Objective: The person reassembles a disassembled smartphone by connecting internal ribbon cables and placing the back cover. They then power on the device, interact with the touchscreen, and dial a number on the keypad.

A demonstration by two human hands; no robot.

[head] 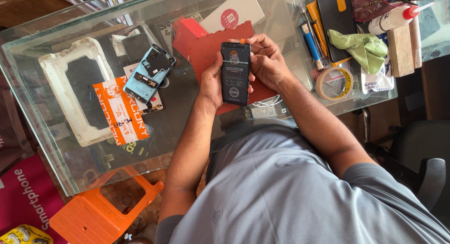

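Both hands hold a black smartphone (235,74) upright above a red-brown mat (208,49) on the glass table (42,126). My left hand (212,80) wraps the phone's left edge from behind. My right hand (265,61) grips the right edge and top corner, fingers curled near a small orange tab at the phone's top. A film with a printed graphic covers the phone's face.
A light-blue opened phone frame (151,71) and an orange-white packet (121,110) lie left. A white tray (70,91) is farther left. Tape roll (333,83), green cloth (363,48), tools and a glue bottle (393,18) sit right. An orange stool (101,213) stands below.
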